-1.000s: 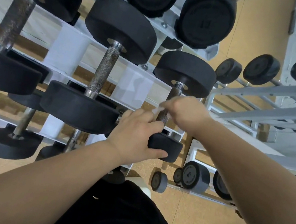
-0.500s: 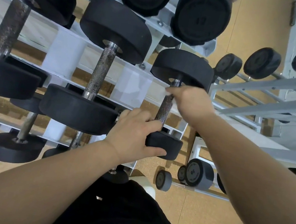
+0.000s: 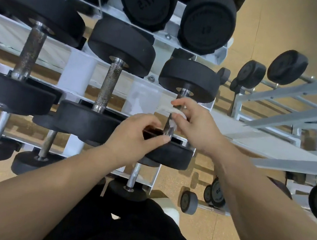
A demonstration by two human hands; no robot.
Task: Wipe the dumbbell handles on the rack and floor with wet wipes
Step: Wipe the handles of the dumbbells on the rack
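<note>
Pinching the wet wipe [image 3: 166, 109] round the centre-frame handle [image 3: 168, 129], right hand [image 3: 196, 125] wipes; left hand [image 3: 136, 137], fingers [image 3: 149, 121] curled, steadies the lower head [image 3: 176, 156].

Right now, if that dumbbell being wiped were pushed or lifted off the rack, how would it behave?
Likely heavy for its size: the dumbbell has thick, solid-looking heads on a short metal handle. Its round heads would probably roll on a flat floor, though the rack rails seem to cradle it.

A single head-worn wide-angle view looks steeply down and forward, close over the white rack [image 3: 73, 77], with the floor [image 3: 267, 27] beyond.
</note>
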